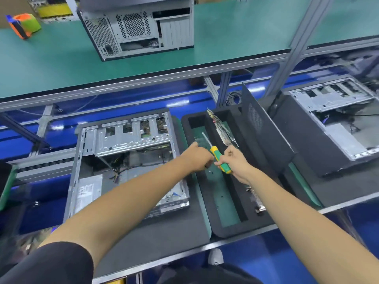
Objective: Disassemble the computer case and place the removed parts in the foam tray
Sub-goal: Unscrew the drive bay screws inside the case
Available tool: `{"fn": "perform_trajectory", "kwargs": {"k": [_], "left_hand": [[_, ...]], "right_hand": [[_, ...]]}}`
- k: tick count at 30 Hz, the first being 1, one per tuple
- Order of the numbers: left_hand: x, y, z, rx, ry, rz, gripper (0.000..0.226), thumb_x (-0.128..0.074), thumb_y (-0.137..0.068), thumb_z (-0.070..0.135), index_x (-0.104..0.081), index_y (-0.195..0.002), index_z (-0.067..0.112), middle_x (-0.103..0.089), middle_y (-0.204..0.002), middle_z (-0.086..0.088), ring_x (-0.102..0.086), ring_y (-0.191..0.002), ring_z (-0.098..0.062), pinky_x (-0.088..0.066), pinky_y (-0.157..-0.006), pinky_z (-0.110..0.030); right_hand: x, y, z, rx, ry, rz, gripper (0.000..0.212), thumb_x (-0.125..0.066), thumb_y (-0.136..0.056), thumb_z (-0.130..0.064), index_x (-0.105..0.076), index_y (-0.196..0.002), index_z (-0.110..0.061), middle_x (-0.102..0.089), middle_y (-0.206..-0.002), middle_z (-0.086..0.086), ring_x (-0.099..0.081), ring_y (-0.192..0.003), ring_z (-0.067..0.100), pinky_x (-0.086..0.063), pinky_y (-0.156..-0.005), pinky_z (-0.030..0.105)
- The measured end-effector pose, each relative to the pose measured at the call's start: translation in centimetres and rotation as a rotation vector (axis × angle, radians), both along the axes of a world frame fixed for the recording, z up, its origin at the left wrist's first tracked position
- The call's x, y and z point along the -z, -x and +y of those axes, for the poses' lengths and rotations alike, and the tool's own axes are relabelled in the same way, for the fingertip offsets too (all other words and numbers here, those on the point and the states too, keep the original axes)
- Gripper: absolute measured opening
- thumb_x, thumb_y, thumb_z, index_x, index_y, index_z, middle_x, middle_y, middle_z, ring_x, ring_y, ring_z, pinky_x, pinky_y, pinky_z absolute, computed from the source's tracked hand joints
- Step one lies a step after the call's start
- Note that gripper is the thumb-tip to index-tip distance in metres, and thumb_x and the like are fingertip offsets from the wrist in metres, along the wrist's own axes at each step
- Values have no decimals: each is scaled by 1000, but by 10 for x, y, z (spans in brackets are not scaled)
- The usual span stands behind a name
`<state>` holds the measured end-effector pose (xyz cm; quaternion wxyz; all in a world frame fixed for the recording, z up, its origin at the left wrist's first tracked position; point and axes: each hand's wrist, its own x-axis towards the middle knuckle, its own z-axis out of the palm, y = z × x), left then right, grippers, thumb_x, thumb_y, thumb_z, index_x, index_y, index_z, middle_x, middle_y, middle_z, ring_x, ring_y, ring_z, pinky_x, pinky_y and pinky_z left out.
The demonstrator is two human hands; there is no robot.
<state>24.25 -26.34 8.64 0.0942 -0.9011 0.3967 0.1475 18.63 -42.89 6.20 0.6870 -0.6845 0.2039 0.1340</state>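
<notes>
Both hands over the foam tray [235,228], black foam with long green-floored slots. Right hand [235,160] has its fingers wrapped on the screwdriver [220,159], yellow-green grip, thin steel shaft pointing away. Left hand [200,155] is fisted over the middle slot; can't tell if it holds anything, likely dropping a screw, a few small dark specks already lie there. Opened computer case [127,160] lies flat just left of the tray, bare stamped metal, cables inside. Circuit board [222,130] stands tilted at the tray's far end. Next: back into the case for another fastener.

Second case [137,27] on green shelf [235,31]; orange-green object [23,25].
</notes>
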Motion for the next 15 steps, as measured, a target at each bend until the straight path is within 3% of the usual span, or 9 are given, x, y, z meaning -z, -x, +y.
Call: {"fn": "perform_trajectory", "kwargs": {"k": [3,7,10,15], "left_hand": [[18,17,-33,-26,-134,189,19,-69,-94,31,-73,-111,25,-70,-116,0,-62,-116,-21,-34,-98,-37],[50,37,-57,-141,-186,327,37,-72,-93,40,-69,-123,19,-66,-127,-4,-57,-127,-24,-39,-105,-39],[78,51,-59,-194,-175,276,43,-68,-94,46,-66,-126,18,-66,-130,-6,-53,-130,-26,-36,-104,-35],[111,68,-64,-242,-272,163,52,-63,-93,52,-61,-135,20,-54,-137,-7,-36,-132,-28,-27,-109,-39]], "right_hand": [[12,10,-16,1,84,15,46,-65,-76,15,-35,-74,-20,-51,-69,8,-58,-67,28,-34,-61,39],[25,23,-28,-94,208,33,40,-65,-79,12,-36,-77,-16,-59,-65,-2,-60,-60,21,-38,-50,26],[35,29,-32,-161,248,20,36,-65,-76,13,-39,-82,-11,-53,-77,20,-59,-74,25,-36,-62,34],[48,33,-33,-222,326,32,39,-64,-79,9,-34,-77,-16,-47,-73,12,-61,-70,24,-40,-66,35]]}}
